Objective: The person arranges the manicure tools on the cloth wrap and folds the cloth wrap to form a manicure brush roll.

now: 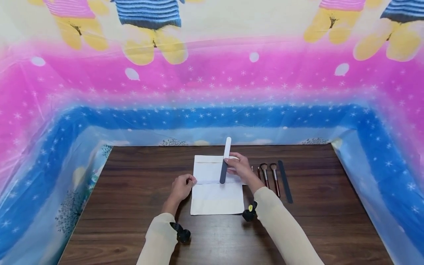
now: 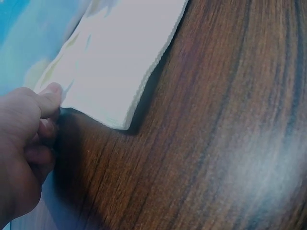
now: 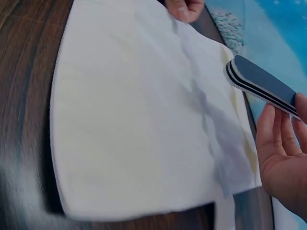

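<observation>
My right hand (image 1: 241, 168) holds a nail buffer (image 1: 223, 173) above a white cloth roll pouch (image 1: 216, 201). The buffer is long and round-ended, white on its far half and dark grey on its near half. Seen from the right wrist, its side (image 3: 264, 86) has black and white layers between thumb and fingers. The pouch lies unfolded on the table, with a crosswise seam at mid-length. At the pouch's left edge, near that seam, my left hand (image 1: 181, 187) pinches the cloth between thumb and curled fingers, as the left wrist view also shows (image 2: 29, 129).
Right of the pouch lie two makeup brushes (image 1: 275, 178), some thinner tools (image 1: 258, 172) and a dark, flat nail file (image 1: 285, 182). A white strap (image 3: 224, 213) sticks out from the pouch's right side. A patterned curtain (image 1: 212, 117) borders the dark wooden table (image 1: 132, 206).
</observation>
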Demonstrator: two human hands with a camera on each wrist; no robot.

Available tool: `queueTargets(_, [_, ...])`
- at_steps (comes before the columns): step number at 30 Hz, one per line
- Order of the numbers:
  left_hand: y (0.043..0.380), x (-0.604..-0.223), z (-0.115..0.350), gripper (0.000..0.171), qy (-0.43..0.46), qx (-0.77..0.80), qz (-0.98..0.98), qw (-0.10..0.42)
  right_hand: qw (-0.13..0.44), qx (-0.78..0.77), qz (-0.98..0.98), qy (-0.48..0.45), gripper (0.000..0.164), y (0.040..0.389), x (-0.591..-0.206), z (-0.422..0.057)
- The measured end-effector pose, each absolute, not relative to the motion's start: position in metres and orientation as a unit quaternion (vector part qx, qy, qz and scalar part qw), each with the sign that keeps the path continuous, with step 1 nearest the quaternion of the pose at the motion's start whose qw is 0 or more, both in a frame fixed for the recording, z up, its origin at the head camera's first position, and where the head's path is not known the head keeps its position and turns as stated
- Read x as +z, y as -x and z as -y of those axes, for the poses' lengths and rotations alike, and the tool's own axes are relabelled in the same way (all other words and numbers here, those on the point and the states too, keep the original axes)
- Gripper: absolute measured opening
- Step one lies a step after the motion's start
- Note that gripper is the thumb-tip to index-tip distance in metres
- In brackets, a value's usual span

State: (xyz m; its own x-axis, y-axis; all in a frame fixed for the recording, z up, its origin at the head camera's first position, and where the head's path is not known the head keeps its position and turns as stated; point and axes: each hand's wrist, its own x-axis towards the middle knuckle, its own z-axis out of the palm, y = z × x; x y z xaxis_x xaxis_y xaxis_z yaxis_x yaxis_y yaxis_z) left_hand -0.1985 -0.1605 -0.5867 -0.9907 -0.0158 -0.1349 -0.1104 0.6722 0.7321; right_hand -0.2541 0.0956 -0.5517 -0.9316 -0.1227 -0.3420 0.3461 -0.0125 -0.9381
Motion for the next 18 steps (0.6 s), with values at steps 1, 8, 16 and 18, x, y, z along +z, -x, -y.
queueTargets(1, [0.198, -0.587, 0.161, 0.013, 0.034, 0.404, -0.912, 0.058, 0.165, -0.709, -0.681, -0.081, 0.044, 0.254, -0.553, -0.092])
queueTargets(8, [0.198, -0.585, 0.162, 0.012, 0.035, 0.409, -0.910, 0.062, 0.167, -0.712, -0.677, -0.080, 0.040, 0.255, -0.560, -0.069])
queueTargets(16, [0.198, -0.587, 0.163, 0.012, 0.035, 0.408, -0.911, 0.048, 0.163, -0.707, -0.683, -0.078, 0.038, 0.262, -0.564, -0.051])
queueTargets(18, [0.197, -0.588, 0.163, 0.012, 0.031, 0.411, -0.910, 0.045, 0.161, -0.702, -0.688, -0.085, 0.036, 0.263, -0.566, -0.049])
